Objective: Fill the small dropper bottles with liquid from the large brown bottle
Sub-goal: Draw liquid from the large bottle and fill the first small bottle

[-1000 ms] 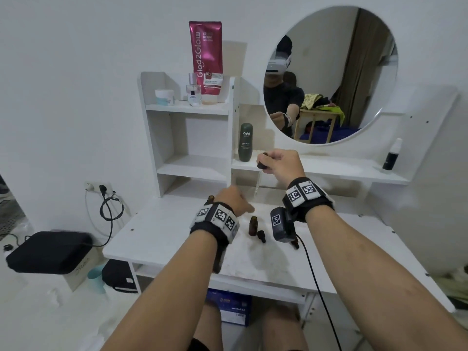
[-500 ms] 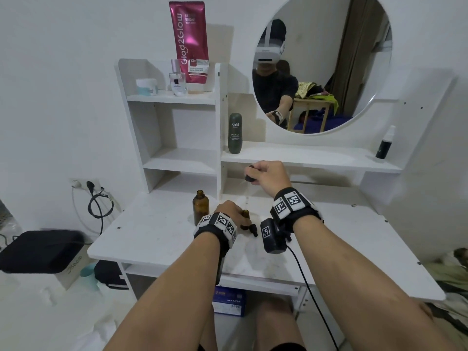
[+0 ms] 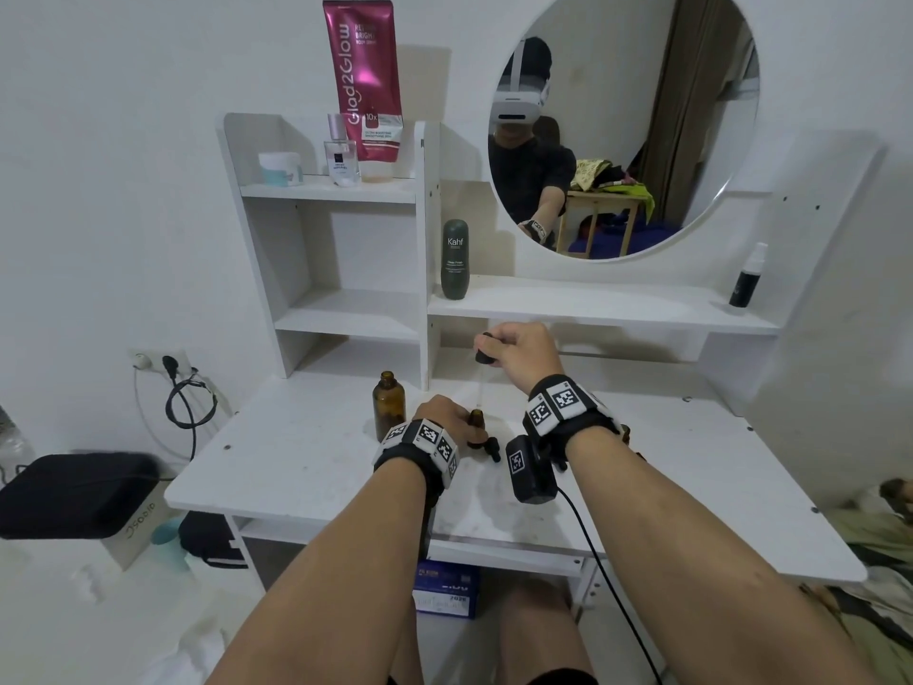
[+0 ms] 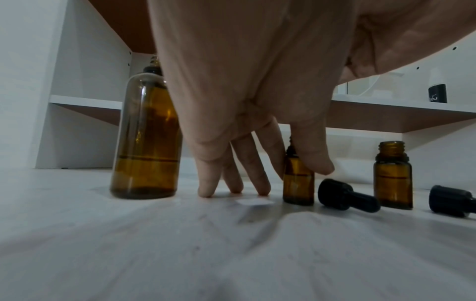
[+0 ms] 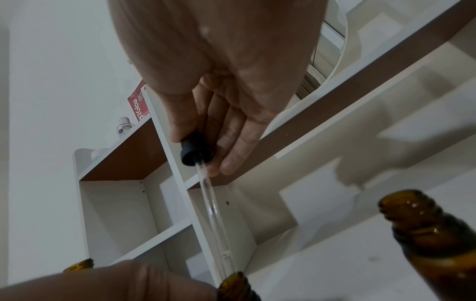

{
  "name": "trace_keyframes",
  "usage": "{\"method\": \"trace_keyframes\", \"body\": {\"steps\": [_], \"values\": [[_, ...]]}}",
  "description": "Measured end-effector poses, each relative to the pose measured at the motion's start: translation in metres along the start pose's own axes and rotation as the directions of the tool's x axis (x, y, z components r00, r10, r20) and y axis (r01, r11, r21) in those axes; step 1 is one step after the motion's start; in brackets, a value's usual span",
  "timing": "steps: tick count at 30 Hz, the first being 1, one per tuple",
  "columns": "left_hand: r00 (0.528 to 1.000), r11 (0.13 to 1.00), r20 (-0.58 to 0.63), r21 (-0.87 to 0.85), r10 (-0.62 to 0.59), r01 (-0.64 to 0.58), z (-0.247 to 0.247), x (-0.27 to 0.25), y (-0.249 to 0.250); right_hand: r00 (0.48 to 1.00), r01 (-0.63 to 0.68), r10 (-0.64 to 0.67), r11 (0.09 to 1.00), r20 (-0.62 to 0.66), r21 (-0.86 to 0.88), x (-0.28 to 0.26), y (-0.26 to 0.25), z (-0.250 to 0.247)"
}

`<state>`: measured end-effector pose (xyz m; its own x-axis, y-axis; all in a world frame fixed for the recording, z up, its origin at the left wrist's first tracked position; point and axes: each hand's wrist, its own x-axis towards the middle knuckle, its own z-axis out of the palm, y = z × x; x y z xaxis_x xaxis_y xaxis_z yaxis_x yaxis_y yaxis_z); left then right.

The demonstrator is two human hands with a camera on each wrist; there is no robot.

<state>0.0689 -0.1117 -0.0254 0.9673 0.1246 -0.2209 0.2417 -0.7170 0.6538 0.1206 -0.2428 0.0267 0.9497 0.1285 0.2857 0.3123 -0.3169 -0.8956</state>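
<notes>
The large brown bottle [image 3: 389, 405] [image 4: 146, 142] stands uncapped on the white table [image 3: 306, 467], partly filled. My left hand [image 3: 452, 420] [image 4: 301, 171] pinches a small brown bottle [image 3: 477, 427] [image 4: 298, 183] between thumb and finger; its other fingers touch the table. My right hand [image 3: 494, 351] [image 5: 203, 151] pinches the black bulb of a dropper [image 3: 485, 347] [image 5: 197, 150] above it. The glass tube [image 5: 213, 207] points down, its tip at that small bottle's mouth [image 5: 235, 285]. A second open small bottle [image 4: 392, 175] [image 5: 432, 234] stands to the right.
Two black dropper caps [image 4: 345, 195] [image 4: 450, 201] lie on the table beside the small bottles. White shelves [image 3: 593, 309] overhang the back of the table, with a dark green bottle [image 3: 454, 259] and a black spray bottle [image 3: 743, 284]. A round mirror [image 3: 622, 121] hangs above.
My left hand left the large bottle and took hold of the small bottle. My right hand carried the dropper down and over until its tip met that bottle's mouth.
</notes>
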Motion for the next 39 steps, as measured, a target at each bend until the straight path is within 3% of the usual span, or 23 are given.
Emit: {"method": "trace_keyframes", "body": {"steps": [39], "values": [[1.0, 1.0, -0.01, -0.012, -0.023, 0.023, 0.002, 0.0046, -0.0021, 0.999, 0.049, -0.049, 0.997, 0.003, -0.056, -0.0068, -0.0087, 0.0007]]}}
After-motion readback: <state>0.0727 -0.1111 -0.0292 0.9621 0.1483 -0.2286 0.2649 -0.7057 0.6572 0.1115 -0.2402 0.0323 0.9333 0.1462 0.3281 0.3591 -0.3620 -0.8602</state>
